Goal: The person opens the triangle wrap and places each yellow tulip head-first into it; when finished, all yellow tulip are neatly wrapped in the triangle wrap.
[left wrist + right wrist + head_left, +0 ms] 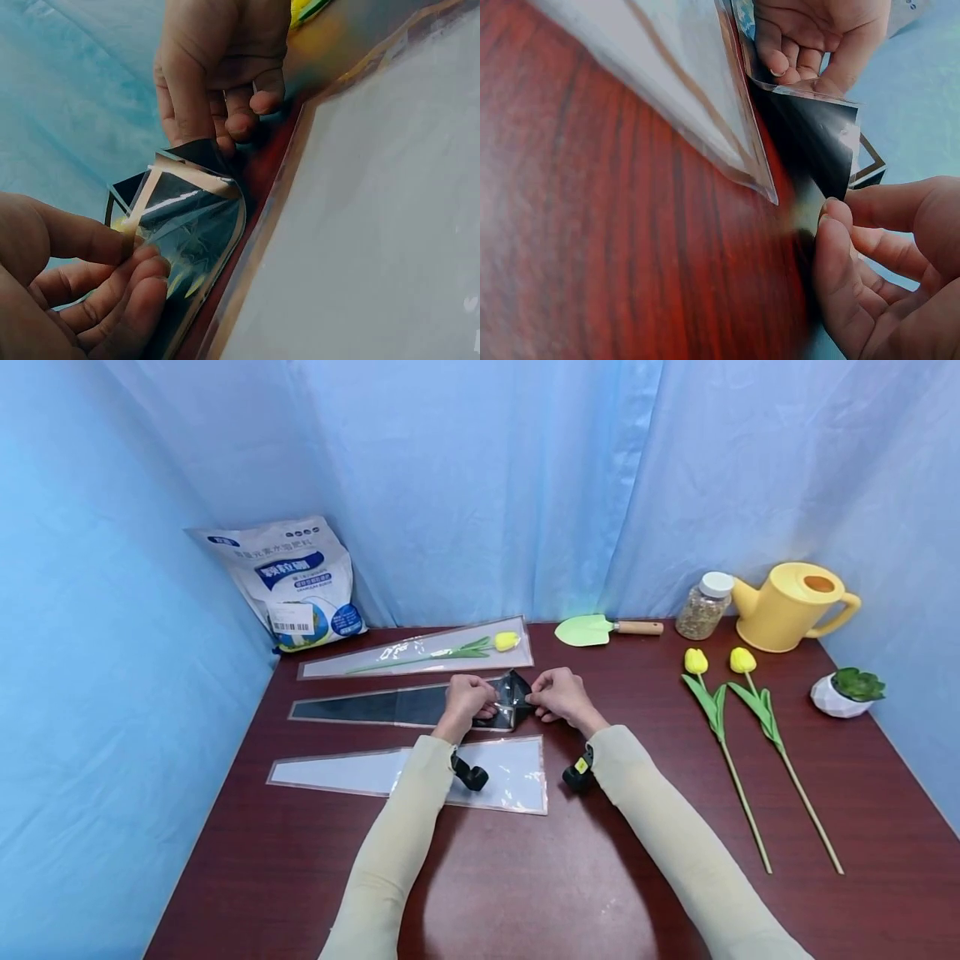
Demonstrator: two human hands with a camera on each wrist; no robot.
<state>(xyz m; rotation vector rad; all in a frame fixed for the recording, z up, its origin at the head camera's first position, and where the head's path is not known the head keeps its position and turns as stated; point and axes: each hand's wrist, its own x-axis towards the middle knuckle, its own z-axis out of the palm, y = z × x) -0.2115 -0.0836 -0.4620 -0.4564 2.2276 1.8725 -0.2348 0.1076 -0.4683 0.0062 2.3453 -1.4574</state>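
A tapered black flower sleeve [360,707] with a clear front and gold border lies across the table, its wide end lifted. My left hand [468,697] pinches the clear film's edge at that end between thumb and fingers. Opposite it, my right hand [562,697] pinches a corner of the black backing [821,142]. The two layers stand apart at the mouth, as the left wrist view shows at the gold-edged film [187,202]. A white sleeve [502,772] lies nearer me, partly under my left forearm. Beyond the black one, another sleeve [322,669] holds a yellow tulip [507,641].
Two yellow tulips [696,661] lie on the right. Along the back stand a fertilizer bag [300,585], a green trowel [585,631], a lidded jar [703,610] and a yellow watering can [787,610]. A potted succulent [843,697] sits at the right edge.
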